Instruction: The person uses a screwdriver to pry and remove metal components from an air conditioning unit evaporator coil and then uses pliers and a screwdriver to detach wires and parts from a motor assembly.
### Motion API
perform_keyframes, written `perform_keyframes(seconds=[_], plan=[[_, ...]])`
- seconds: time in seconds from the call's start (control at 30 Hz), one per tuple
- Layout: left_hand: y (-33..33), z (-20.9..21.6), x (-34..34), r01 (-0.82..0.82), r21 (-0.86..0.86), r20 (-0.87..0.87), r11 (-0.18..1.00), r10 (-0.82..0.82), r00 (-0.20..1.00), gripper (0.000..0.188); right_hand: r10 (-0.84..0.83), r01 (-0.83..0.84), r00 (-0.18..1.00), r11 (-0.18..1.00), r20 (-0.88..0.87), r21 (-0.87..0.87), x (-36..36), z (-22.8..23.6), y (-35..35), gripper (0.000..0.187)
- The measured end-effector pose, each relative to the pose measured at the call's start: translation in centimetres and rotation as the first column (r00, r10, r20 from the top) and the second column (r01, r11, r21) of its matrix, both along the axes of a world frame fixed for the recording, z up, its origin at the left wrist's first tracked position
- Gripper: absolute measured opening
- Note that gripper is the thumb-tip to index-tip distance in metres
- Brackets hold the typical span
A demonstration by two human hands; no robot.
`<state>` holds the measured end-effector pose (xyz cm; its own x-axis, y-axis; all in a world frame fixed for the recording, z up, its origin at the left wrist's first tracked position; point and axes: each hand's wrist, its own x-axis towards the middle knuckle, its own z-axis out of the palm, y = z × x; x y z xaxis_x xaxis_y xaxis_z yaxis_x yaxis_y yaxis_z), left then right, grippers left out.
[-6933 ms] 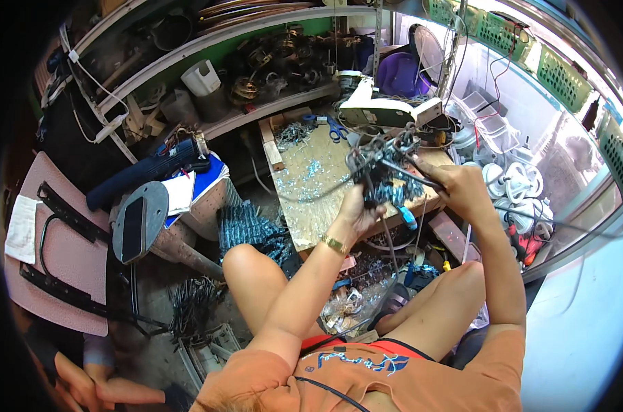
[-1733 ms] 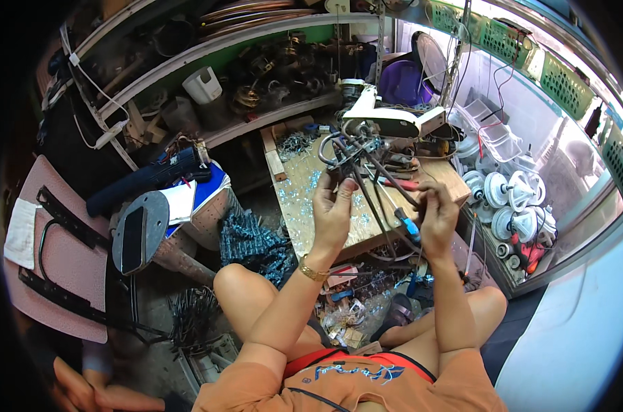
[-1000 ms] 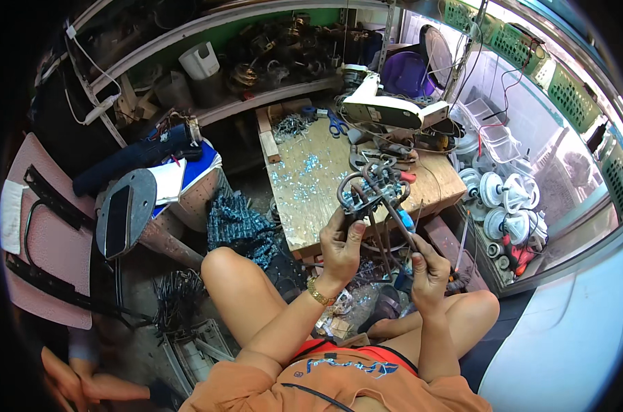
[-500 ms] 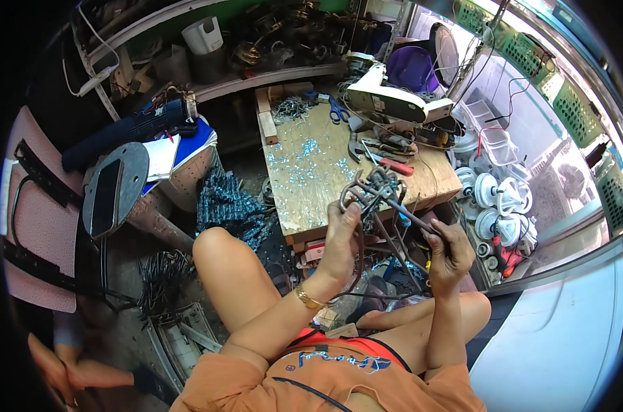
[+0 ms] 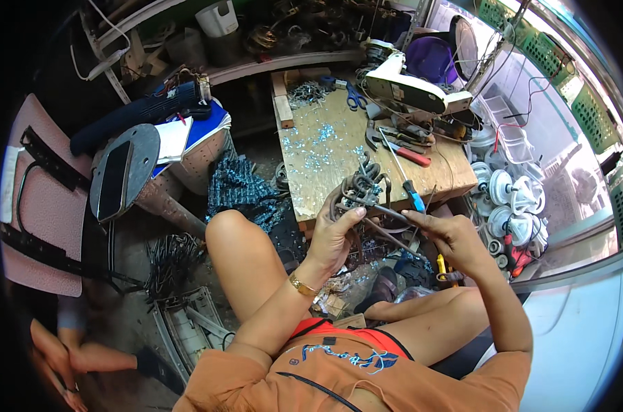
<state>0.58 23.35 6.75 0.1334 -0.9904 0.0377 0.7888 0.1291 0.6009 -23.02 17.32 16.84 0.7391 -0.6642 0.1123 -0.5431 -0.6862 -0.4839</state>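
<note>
In front of me, above the bench's near edge, I hold a bundle of dark bent metal rods [image 5: 359, 187] with looped ends. My left hand [image 5: 330, 239] is closed around the bundle's near side, thumb on top. Straight lengths of rod stick out to the right. My right hand [image 5: 455, 240] has its fingers closed on the end of one straight rod [image 5: 389, 212]. Just beyond that hand, a screwdriver with a blue handle [image 5: 413, 196] lies on the wooden bench [image 5: 318, 172]. Red-handled pliers [image 5: 413, 157] rest farther back.
Blue-white chips and blue scissors [image 5: 356, 98] lie on the bench. A white appliance part [image 5: 404, 91] stands at its back right. White plastic spools [image 5: 507, 196] crowd the right side. At left are a metal stand [image 5: 143, 147] with a phone and a pink chair [image 5: 47, 192]. Another person's arm [image 5: 50, 350] shows lower left.
My right hand has turned, its elbow swinging outward to the right, and the held rods have tilted. The view has shifted slightly, so the bench appears farther right.
</note>
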Motion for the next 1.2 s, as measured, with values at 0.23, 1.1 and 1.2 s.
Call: perform_keyframes(seconds=[0.23,1.1,1.2], plan=[[0.6,0.3,-3.6,-0.018,-0.178,0.524,0.984,0.110,0.845,0.061,-0.161,0.122,0.915,0.984,-0.369,-0.128,-2.8,-1.1,-1.8,0.046],[-5.2,6.5,4.2,0.033,-0.652,0.660,0.757,0.590,-0.465,0.025,-0.088,0.096,0.995,0.963,0.042,-0.252,3.6,2.1,-2.2,0.019],[-4.6,6.2,4.6,-0.042,-0.605,0.679,0.795,0.488,-0.549,0.018,-0.010,-0.006,0.999,0.905,-0.035,-0.425,4.0,2.3,-3.2,0.017]])
